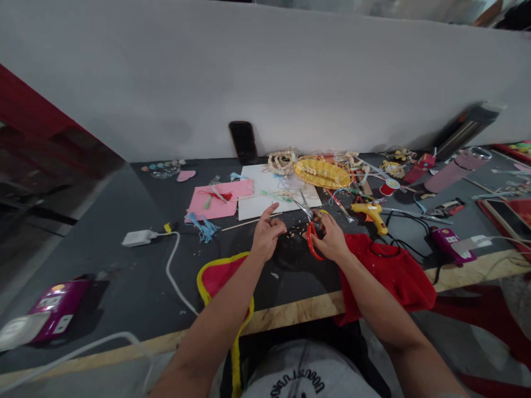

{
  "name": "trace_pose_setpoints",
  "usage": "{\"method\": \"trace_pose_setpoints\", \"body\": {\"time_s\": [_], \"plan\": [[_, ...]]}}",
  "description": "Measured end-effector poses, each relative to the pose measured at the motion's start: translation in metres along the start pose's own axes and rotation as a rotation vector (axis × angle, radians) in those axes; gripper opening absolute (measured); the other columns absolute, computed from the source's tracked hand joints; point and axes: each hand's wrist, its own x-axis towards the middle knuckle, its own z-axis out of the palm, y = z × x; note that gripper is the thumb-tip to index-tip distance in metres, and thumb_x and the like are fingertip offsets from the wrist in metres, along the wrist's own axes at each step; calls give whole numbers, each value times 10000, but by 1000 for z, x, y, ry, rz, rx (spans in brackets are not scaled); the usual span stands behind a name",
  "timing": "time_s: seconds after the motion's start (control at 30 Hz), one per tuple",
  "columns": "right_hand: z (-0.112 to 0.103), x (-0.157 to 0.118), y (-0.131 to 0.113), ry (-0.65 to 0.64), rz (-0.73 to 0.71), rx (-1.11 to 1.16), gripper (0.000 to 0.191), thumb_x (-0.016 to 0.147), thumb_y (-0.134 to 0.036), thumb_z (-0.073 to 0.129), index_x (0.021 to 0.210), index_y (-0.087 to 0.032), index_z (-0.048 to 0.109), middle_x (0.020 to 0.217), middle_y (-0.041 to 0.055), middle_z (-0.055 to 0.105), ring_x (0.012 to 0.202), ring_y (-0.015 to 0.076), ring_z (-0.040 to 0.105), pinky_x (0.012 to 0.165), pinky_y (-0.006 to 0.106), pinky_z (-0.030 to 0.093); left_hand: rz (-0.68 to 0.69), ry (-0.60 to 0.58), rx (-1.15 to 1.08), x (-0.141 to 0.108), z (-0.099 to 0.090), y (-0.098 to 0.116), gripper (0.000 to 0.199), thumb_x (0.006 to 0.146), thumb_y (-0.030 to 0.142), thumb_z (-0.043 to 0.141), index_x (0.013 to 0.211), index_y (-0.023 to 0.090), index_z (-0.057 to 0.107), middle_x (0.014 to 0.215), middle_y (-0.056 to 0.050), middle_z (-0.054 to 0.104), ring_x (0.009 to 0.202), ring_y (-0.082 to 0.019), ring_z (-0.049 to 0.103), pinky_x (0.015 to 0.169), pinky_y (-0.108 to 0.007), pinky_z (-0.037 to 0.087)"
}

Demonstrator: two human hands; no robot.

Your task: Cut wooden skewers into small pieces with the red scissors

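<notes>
My right hand point(331, 239) is closed around a pair of scissors point(313, 239) with red handles. Their metal blades point up and to the left, slightly apart, over the edge of a white sheet point(253, 207). To the left, my left hand point(267, 235) is raised above the dark tabletop, its index finger stretched out and the other fingers partly bent. I see nothing held in it, though a fine thread would be too small to make out. Small pale bits point(295, 231) are scattered between the hands. A green-printed strip point(276, 196) lies on the white sheet.
Behind the hands are a yellow woven basket point(323, 172), bead strings point(282, 161) and a leaning phone point(243, 142). Left lie pink paper point(222, 200) and a blue tassel point(203, 228). A yellow glue gun point(371, 215), red thread spool point(390, 187) and red cloth point(385, 273) are at right.
</notes>
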Motion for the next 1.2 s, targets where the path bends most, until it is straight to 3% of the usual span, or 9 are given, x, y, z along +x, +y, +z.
{"method": "trace_pose_setpoints", "body": {"time_s": [0.27,0.4,0.5,0.57,0.63,0.67,0.73,0.93,1.2], "plan": [[1,0,1,9,1,-8,599,764,-463,662,1267,-171,517,1084,111,594,1010,253,578,832,399,531,19,26,27,2,-3,-3,658,684,232,713,1310,170,520,478,88,490,458,-67,449,524,-213,364],[0,2,5,5,-8,-24,618,772,-459,656,1295,-170,501,1103,113,588,1023,254,574,860,400,522,-10,50,89,3,-7,-10,427,732,355,728,1108,162,668,411,108,356,361,-34,287,431,-210,266],[-1,4,8,4,-8,-49,629,778,-460,649,1312,-168,492,1098,113,590,1037,259,571,868,404,518,-27,38,138,3,-7,-11,351,710,358,755,998,161,712,416,96,380,361,-29,308,421,-200,273],[-1,5,10,14,-8,-71,613,779,-464,646,1297,-168,505,1087,110,594,1034,263,571,866,412,517,17,-1,162,2,-5,-8,398,684,341,780,1036,173,703,527,46,553,464,-61,488,518,-207,405],[-1,5,12,29,-9,-80,599,775,-474,650,1272,-166,522,1082,108,597,998,256,581,842,408,524,90,-84,192,1,-2,1,545,657,323,798,1168,207,646,945,-57,711,806,-149,656,746,-273,505],[-1,5,13,37,-9,-80,599,771,-481,653,1264,-165,526,1081,108,597,966,249,587,821,401,529,114,-125,242,0,-2,7,606,670,328,785,1237,223,600,1177,-95,664,973,-193,650,837,-313,506],[-1,5,14,47,-17,-69,608,769,-492,654,1264,-165,524,1085,108,598,912,234,593,784,388,535,141,-145,436,-5,-5,20,637,744,345,709,1337,232,508,1414,-129,504,1142,-244,591,916,-371,495],[1,4,16,48,-57,-43,622,770,-503,664,1281,-185,510,1080,106,601,933,245,601,786,402,541,239,-55,1248,-48,-40,51,619,863,287,485,1456,176,346,1474,-151,422,1313,-286,464,1035,-448,434],[4,2,14,40,-91,-46,620,766,-526,660,1257,-171,529,1051,106,598,865,229,589,757,399,544,249,-73,1881,-124,-80,28,676,890,536,436,1452,163,390,1529,-168,347,1420,-347,307,1131,-593,217]]}}
